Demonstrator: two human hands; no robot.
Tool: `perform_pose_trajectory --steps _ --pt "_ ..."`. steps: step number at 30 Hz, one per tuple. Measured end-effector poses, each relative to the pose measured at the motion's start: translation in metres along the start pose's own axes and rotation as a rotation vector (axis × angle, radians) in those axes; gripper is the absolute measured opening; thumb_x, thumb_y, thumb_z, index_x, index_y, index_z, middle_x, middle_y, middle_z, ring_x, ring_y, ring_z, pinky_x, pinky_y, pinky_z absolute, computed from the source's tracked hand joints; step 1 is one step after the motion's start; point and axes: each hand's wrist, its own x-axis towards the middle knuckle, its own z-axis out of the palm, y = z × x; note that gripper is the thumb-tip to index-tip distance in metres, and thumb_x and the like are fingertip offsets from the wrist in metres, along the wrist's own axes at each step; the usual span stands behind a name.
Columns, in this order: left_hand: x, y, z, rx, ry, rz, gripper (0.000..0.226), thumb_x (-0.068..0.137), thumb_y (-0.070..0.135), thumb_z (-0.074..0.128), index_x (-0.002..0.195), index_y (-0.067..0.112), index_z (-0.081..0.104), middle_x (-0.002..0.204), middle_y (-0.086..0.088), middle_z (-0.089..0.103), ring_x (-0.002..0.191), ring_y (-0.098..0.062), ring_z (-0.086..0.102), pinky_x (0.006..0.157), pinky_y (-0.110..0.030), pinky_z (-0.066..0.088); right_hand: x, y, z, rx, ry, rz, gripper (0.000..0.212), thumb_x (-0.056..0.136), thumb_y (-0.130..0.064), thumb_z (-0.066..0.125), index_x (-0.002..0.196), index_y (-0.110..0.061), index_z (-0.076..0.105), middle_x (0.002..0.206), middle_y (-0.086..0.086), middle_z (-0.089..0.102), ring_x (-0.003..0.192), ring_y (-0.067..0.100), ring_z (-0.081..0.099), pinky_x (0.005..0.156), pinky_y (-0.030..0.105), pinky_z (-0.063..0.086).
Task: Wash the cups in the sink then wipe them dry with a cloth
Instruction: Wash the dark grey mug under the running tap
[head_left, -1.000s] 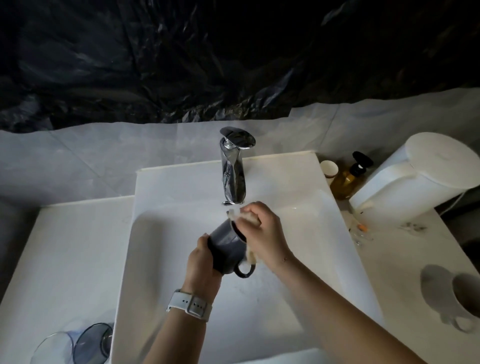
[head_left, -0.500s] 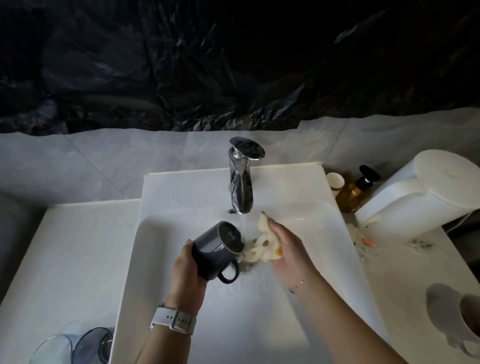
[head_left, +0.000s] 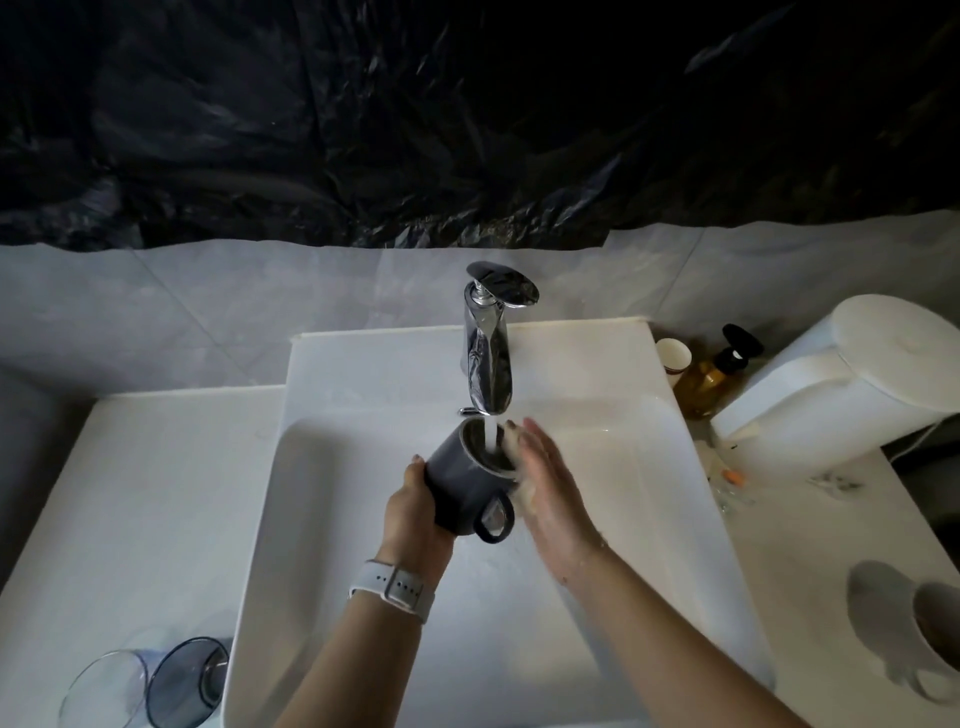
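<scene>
Grey ceramic was what the water met: the dark grey mug (head_left: 470, 486), tilted with its mouth toward 12 o'clock, sat under the chrome tap (head_left: 488, 353) and a stream ran straight into it, where half a second before the mug had been held off to the 9 o'clock side of the spout and no stream could be made out. The left hand (head_left: 415, 512) had its fingers wrapped around the mug's body from the 7 o'clock side, the handle pointing down toward 5 o'clock over the white sink (head_left: 322, 519). The right hand (head_left: 545, 483), which 1 second before had been working a pale sponge or cloth at the mug's mouth and then drew it away, now lay just beside the rim at 3 o'clock with its fingers straight and together; a pale wet blur sat between the palm and the mug, and I could not tell whether that was the scrubber pressed flat or only splashing water. Judged from this, scrubbing had given way to rinsing, so this 1 mug was close to washed but not yet wiped. A light grey mug (head_left: 914, 634) lay on its side on the counter at 4 o'clock, well apart from the sink, and 2 glasses (head_left: 150, 680) lay at 8 o'clock; no drying cloth was clearly visible, so most of the task looked to be still ahead
</scene>
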Motion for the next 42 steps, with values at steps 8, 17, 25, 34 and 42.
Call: perform_pose_trajectory --steps 8,17,25,34,42 --pt "-0.006 -0.008 0.003 -0.04 -0.01 -0.092 0.029 0.103 0.035 0.045 0.093 0.009 0.055 0.089 -0.013 0.065 0.076 -0.028 0.062 0.052 -0.036 0.051 0.014 -0.024 0.009 -0.071 0.032 -0.034 0.036 0.087 -0.044 0.062 0.111 -0.017 0.07 0.112 0.012 0.071 0.112 0.032 0.063 0.086 0.043 0.047" --pt "0.005 -0.002 0.004 -0.089 -0.052 -0.134 0.031 0.103 0.031 0.039 0.117 0.008 0.055 0.091 -0.015 0.064 0.08 -0.029 0.06 0.07 -0.04 0.05 -0.016 0.014 -0.004 -0.033 -0.054 -0.002 0.032 0.1 -0.03 0.043 0.126 -0.023 0.06 0.123 -0.002 0.067 0.113 0.012 0.063 0.083 0.028 0.054" --pt "-0.019 -0.002 0.002 -0.284 -0.162 -0.325 0.038 0.104 0.012 0.027 0.104 -0.004 0.061 0.071 -0.026 0.07 0.083 -0.036 0.059 0.074 -0.048 0.047 -0.04 0.015 -0.021 -0.391 0.214 -0.249 0.013 0.097 -0.032 0.053 0.102 -0.029 0.064 0.095 -0.018 0.068 0.09 0.001 0.062 0.082 0.023 0.049" --pt "-0.01 -0.003 -0.007 -0.453 -0.204 -0.495 0.038 0.103 0.016 0.036 0.105 -0.006 0.066 0.08 -0.034 0.069 0.081 -0.044 0.066 0.077 -0.052 0.05 -0.023 0.012 -0.028 -0.643 0.139 -0.286 0.022 0.079 -0.032 0.075 0.074 -0.017 0.06 0.059 -0.003 0.06 0.056 0.013 0.054 0.056 0.027 0.043" --pt "-0.009 -0.003 -0.056 0.399 -0.365 -0.318 0.036 0.102 0.032 0.048 0.109 0.001 0.064 0.103 -0.015 0.075 0.083 -0.026 0.071 0.078 -0.036 0.055 0.006 -0.012 -0.031 -0.783 -0.014 -0.378 0.025 0.074 -0.031 0.061 0.07 -0.007 0.054 0.06 0.015 0.052 0.055 0.011 0.042 0.053 0.03 0.038"
